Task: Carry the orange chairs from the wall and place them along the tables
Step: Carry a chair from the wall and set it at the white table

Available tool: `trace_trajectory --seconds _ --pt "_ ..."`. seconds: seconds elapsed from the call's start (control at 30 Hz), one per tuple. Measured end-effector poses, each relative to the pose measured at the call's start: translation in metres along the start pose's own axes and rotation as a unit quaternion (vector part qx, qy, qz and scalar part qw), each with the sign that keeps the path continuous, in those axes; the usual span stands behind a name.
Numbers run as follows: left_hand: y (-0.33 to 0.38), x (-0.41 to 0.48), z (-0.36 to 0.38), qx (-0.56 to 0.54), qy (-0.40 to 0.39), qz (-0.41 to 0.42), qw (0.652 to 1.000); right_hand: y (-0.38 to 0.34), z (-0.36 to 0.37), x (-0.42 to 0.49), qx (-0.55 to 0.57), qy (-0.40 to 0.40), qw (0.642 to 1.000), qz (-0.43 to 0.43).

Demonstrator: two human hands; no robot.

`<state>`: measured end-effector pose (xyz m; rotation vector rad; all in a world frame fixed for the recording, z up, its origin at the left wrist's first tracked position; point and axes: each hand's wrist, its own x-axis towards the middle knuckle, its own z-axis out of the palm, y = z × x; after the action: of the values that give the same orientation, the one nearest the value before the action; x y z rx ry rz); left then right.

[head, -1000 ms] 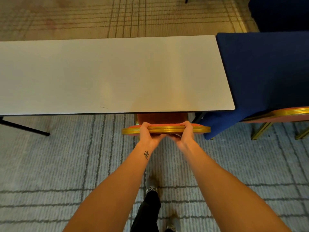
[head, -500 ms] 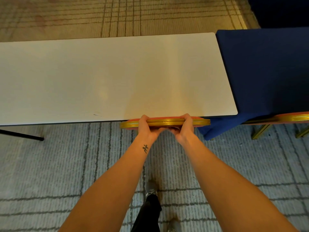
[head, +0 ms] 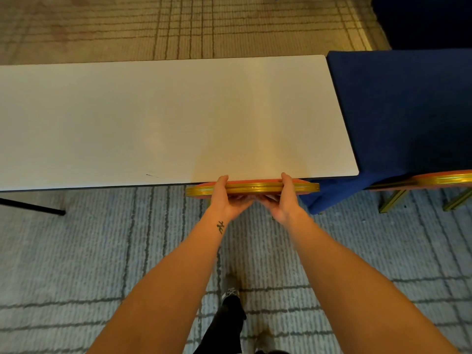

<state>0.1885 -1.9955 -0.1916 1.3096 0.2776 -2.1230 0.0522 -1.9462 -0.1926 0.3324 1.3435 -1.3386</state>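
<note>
Left hand (head: 226,199) and right hand (head: 285,200) clasp the orange chair (head: 252,187) by its top rail (lying left to right), dead ahead at the bench (head: 153,118) near edge.

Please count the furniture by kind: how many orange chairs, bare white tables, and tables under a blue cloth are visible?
Orange chairs: 2 (held chair, gripped by left hand and right hand; second chair at right edge)
Bare white table: 1
Table under blue cloth: 1; the dark shape beyond it is unclear
Total: 4
</note>
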Motion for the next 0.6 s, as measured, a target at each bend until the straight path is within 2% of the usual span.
trace_trajectory --seconds 0.1,0.3,0.5,0.6 --pt "0.008 -0.010 -0.006 0.011 0.014 0.009 1.000 -0.002 -0.003 -0.008 0.001 -0.015 1.000 0.007" --pt "-0.006 -0.054 -0.016 0.084 0.025 0.069 0.994 0.017 -0.003 -0.050 -0.067 -0.044 0.997 0.019" --pt "-0.023 -0.108 -0.032 0.050 0.028 0.141 0.988 0.017 -0.002 -0.083 -0.093 -0.096 0.990 0.050" --pt "-0.039 -0.135 -0.047 0.013 0.023 0.168 0.985 0.019 -0.005 -0.104 -0.111 -0.147 0.980 0.071"
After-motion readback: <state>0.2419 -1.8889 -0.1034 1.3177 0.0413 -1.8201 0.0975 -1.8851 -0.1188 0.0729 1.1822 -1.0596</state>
